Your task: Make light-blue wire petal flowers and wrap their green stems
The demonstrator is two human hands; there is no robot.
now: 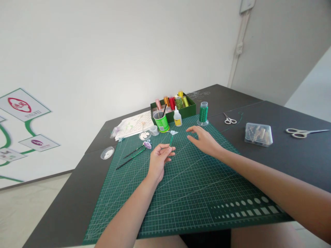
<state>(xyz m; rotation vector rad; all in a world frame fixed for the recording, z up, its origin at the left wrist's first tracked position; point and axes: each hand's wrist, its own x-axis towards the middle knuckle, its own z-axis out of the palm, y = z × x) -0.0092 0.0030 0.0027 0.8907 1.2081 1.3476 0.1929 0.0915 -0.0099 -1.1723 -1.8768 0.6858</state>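
Between the fingertips of my left hand [160,159] is the thin green stem of a small pale blue flower [174,132], held upright over the cutting mat [181,193]. My right hand [203,140] hovers to the right of the flower, thumb and fingers apart, holding nothing. Behind it stands a spool of green thread [203,113] on a clear base. To the left of my left hand, a purple flower [147,144] on a dark stem and a green-and-black stick [130,158] lie on the mat.
A glue bottle [178,117], a green can [161,123] holding sticks and a green box [190,111] of thread spools stand at the back. Small dishes [107,153] hold white pieces. At right lie small scissors [230,120], a clear case [258,134] and larger scissors [300,133].
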